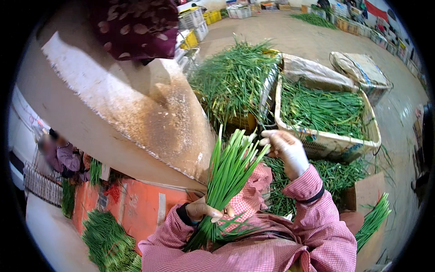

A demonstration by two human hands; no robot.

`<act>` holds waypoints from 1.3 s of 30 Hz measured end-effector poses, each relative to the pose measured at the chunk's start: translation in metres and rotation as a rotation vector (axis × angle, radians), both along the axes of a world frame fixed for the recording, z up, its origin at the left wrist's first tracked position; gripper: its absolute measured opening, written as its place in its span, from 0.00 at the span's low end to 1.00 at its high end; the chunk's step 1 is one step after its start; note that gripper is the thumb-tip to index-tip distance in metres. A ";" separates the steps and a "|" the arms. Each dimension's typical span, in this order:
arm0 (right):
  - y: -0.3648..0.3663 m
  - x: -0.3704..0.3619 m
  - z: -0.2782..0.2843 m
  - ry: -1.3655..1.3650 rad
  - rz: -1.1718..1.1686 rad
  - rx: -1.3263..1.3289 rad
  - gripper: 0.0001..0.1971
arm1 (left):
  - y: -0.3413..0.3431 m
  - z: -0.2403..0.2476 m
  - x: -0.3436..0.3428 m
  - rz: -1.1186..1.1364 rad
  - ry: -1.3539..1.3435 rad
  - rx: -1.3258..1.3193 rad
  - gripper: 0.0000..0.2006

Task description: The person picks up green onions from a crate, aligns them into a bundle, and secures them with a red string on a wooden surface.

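Note:
My left hand (206, 210) is closed round the lower part of a bunch of garlic chives (231, 170), held upright in front of my lap. Its pale cut ends point up and fan slightly apart, while the loose green leaves hang below my grip. Beside those pale ends, to the right, is my right hand (286, 149) with its fingers bent in and the tips close together. Whether a stalk is between those fingertips is too small to tell. Both hands seem to wear thin, whitish gloves.
Ahead stands a crate heaped with chives (240, 77); right of it is a white crate (333, 147) of them. More loose chives (331, 179) lie below. A worn concrete pillar (149, 122) rises at left, near an orange surface (140, 199) and bundled chives (106, 238). Another person (70, 156) sits far left.

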State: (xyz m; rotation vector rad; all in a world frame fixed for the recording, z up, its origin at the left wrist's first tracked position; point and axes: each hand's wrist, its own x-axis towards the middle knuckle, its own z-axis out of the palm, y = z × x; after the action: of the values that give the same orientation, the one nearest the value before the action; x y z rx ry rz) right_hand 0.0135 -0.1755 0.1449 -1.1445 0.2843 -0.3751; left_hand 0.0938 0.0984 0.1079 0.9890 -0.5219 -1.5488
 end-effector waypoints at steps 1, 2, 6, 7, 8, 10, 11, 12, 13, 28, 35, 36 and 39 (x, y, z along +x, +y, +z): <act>-0.014 -0.009 -0.005 0.018 -0.054 0.062 0.12 | 0.001 -0.003 -0.004 -0.014 -0.012 0.038 0.17; -0.025 -0.018 -0.007 0.035 -0.093 -0.040 0.12 | 0.001 -0.005 -0.009 -0.029 -0.024 0.075 0.17; -0.029 -0.030 -0.016 0.059 0.063 -0.262 0.28 | -0.001 -0.014 -0.026 -0.046 -0.051 0.160 0.16; -0.022 -0.030 -0.017 0.103 0.086 -0.244 0.21 | -0.003 -0.016 -0.029 -0.053 -0.063 0.144 0.16; -0.019 -0.031 -0.028 0.154 0.134 -0.216 0.16 | -0.004 -0.021 -0.034 -0.060 -0.080 0.144 0.16; -0.015 -0.033 -0.040 0.191 0.085 -0.276 0.06 | -0.008 -0.018 -0.045 -0.002 -0.063 0.210 0.16; -0.019 -0.038 -0.041 0.172 0.021 -0.342 0.06 | -0.009 -0.018 -0.049 0.030 -0.054 0.244 0.16; -0.022 -0.040 -0.041 0.100 -0.048 -0.261 0.05 | -0.005 -0.026 -0.050 0.033 -0.088 0.152 0.15; -0.036 -0.047 -0.037 0.139 -0.166 -0.219 0.05 | -0.003 -0.027 -0.053 0.066 -0.058 0.204 0.15; -0.021 -0.048 -0.079 0.300 0.107 -0.343 0.10 | -0.009 -0.036 -0.055 -0.002 -0.073 0.291 0.15; -0.092 -0.081 -0.063 0.239 -0.263 -0.624 0.11 | 0.005 -0.047 -0.047 -0.065 -0.022 0.400 0.15; -0.070 -0.070 -0.068 0.191 -0.117 -0.737 0.12 | 0.006 -0.051 -0.045 -0.111 -0.041 0.395 0.17; -0.024 -0.053 -0.085 0.164 0.340 -0.559 0.12 | -0.004 -0.043 -0.047 -0.109 0.001 0.318 0.19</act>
State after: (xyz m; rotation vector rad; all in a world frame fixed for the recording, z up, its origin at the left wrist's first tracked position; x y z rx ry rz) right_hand -0.0393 -0.1996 0.0599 -1.7473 0.1222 -0.0536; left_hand 0.0467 0.0946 0.0646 1.2162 -0.3383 -1.7660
